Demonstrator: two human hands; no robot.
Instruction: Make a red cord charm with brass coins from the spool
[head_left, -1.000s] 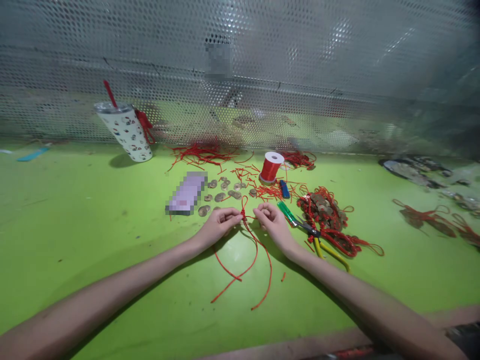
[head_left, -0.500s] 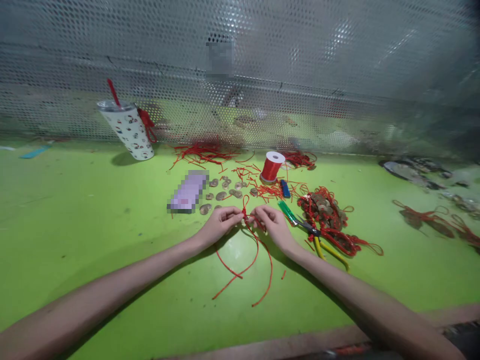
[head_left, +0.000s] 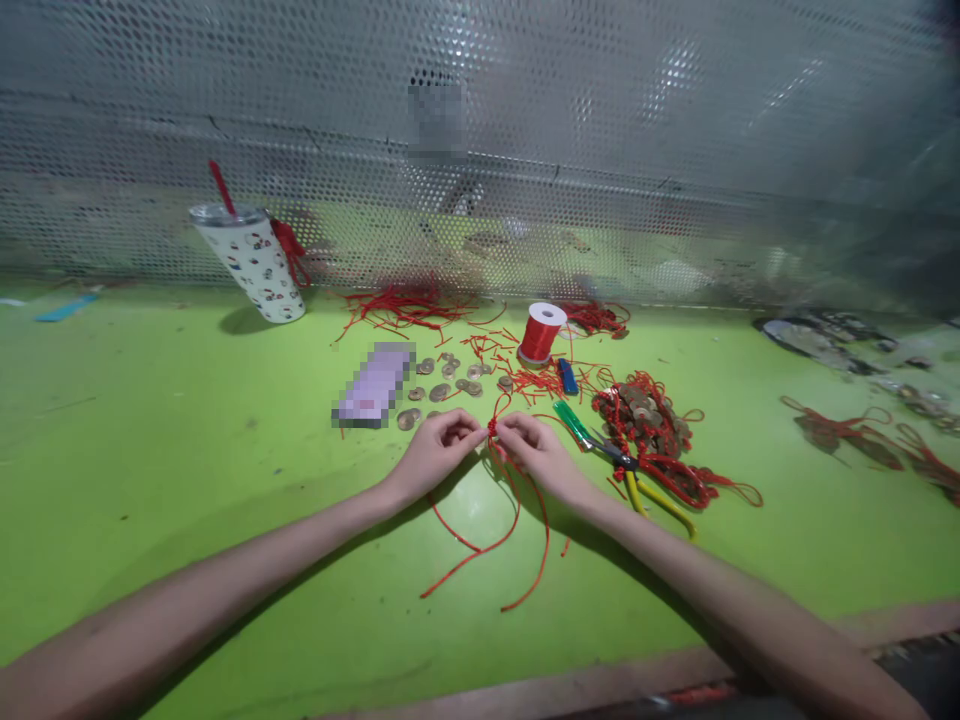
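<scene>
The left hand (head_left: 431, 456) and right hand (head_left: 546, 458) pinched a thin red cord (head_left: 492, 430), knotted tightly between them, its small loop (head_left: 503, 395) far, loose strands (head_left: 479, 551) curving near.

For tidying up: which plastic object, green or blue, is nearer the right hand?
The green plastic object; the blue plastic object lies farther, among red cord clippings.

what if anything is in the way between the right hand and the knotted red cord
Nothing visible does: the bare right hand appears to pinch the thin, knotted red cord, opposite the bare left hand. The yellow-handled metal tool lies further right, not in the way.
</scene>
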